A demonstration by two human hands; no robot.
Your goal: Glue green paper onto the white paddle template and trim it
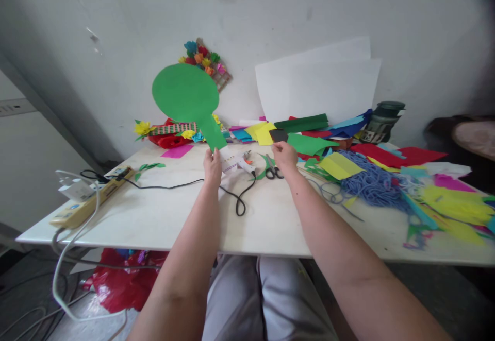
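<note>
Head view shows the left hand [212, 167] pinching the green paper cutout [188, 98] upright by its stem above the table [162, 217], where the flimsy shape could crease, while the right hand [285, 155] pinches a small black piece [278, 135].

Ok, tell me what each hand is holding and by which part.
The left hand holds a green paper cutout upright by its stem's lower end. The right hand pinches a small dark card at its bottom edge.

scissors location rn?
Head view, centre of the table: the scissors lie flat just below the right hand, right of the glue gun.
</note>
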